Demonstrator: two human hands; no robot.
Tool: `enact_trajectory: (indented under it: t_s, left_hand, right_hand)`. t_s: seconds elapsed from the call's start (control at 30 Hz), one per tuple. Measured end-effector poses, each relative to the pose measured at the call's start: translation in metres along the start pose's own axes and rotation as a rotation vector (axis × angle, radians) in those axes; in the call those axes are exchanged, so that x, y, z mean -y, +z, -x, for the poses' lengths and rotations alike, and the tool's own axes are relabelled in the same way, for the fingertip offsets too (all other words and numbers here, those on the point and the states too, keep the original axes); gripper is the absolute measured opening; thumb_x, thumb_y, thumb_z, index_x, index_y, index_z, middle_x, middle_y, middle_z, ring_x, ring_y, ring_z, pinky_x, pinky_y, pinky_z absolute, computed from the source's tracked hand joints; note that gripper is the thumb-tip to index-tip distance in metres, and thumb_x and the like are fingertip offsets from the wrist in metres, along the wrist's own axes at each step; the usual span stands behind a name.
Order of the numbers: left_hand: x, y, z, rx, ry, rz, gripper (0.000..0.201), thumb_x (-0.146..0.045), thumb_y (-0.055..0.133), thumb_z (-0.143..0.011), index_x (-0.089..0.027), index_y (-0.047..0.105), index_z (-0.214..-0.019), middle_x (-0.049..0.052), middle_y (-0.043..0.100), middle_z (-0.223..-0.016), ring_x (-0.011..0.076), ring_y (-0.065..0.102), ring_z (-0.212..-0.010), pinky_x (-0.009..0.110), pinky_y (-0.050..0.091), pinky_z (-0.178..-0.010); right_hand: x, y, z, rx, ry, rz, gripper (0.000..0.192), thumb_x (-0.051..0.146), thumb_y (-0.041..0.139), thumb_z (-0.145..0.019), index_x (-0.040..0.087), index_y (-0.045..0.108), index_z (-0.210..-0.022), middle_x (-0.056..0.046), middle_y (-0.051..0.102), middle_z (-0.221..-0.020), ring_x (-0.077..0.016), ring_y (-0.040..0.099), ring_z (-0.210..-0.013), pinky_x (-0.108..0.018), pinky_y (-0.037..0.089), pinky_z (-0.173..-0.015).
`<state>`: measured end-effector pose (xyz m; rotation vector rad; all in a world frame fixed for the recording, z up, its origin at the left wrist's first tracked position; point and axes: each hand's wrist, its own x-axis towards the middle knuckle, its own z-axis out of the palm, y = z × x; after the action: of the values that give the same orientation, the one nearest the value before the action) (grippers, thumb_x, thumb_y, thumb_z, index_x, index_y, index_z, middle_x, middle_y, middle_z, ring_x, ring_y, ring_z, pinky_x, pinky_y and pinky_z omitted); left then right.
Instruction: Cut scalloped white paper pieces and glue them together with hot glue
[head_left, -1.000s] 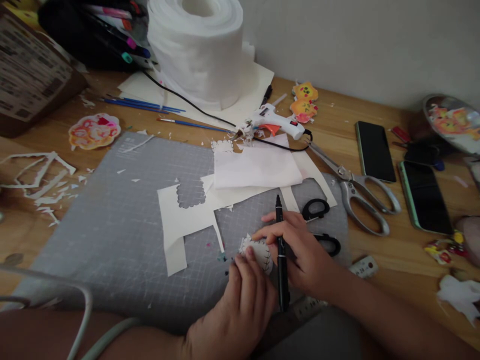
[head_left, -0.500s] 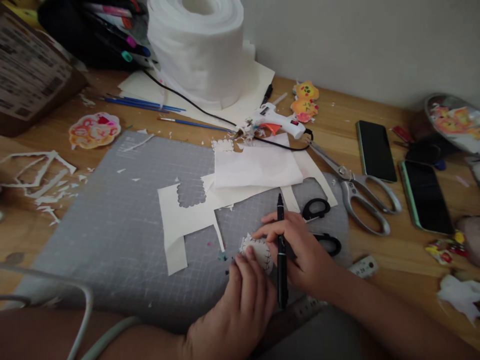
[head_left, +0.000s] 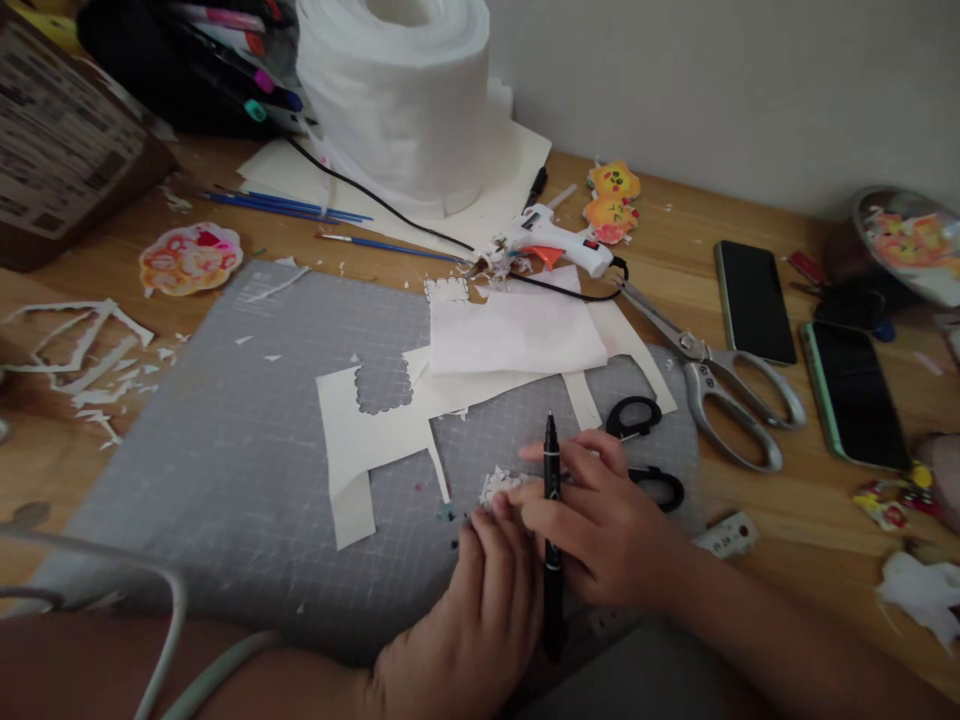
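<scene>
- Right hand point(head_left: 600, 520) grips the black pen point(head_left: 552, 540); keep the strokes short.
- Left hand point(head_left: 480, 610) presses flat on the paper cutout point(head_left: 496, 486), fingers together; hold it firm against the grey mat point(head_left: 225, 450).

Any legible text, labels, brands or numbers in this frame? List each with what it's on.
None can be read for certain.
Cardboard box: printed label with lines of text, too blurred to read.
Small white tag by the right hand: dark digits, too small to make out.
Black marker in the right hand: no print visible.
Grey cutting mat: grid lines only.
Two phones: screens dark.
</scene>
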<state>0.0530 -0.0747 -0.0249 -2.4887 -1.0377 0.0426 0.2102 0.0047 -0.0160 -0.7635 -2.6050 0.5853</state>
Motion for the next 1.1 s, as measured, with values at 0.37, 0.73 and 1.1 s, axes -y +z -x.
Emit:
enact_trajectory:
  t_s: [0.37,0.73,1.1]
  left_hand:
    - [0.0032,-0.0001,-0.0019,-0.048,0.031,0.008,0.044,-0.011,0.028,-0.077,0.004,0.051,-0.11,0.021,0.067,-0.099,0.026,0.064,-0.085,0.04,0.047,-0.073]
    - [0.0037,-0.0003,-0.0038,-0.086,0.02,0.022,0.036,-0.012,0.029,-0.078,0.0,0.057,-0.097,0.02,0.068,-0.093,0.0269,0.066,-0.081,0.039,0.047,-0.071]
    - [0.0061,-0.0013,-0.0048,-0.079,0.034,0.021,0.037,-0.009,0.026,-0.078,0.001,0.056,-0.098,0.02,0.068,-0.093,0.0264,0.066,-0.081,0.039,0.047,-0.071]
  right_hand:
    - [-0.0008,0.0025,-0.004,-0.042,0.234,-0.271,0.037,0.005,0.047,-0.075,0.019,0.049,-0.108,-0.001,0.061,-0.075,-0.0235,0.049,-0.104,-0.041,0.029,-0.087]
    - [-0.0025,-0.0015,-0.0048,-0.074,0.309,-0.413,0.008,0.014,0.047,-0.081,0.022,0.046,-0.084,-0.001,0.059,-0.081,-0.0204,0.052,-0.098,-0.038,0.034,-0.086]
    - [-0.0021,0.0013,-0.0049,-0.059,0.279,-0.34,0.017,0.016,0.047,-0.083,0.019,0.051,-0.098,-0.003,0.059,-0.082,-0.0205,0.051,-0.098,-0.039,0.034,-0.086]
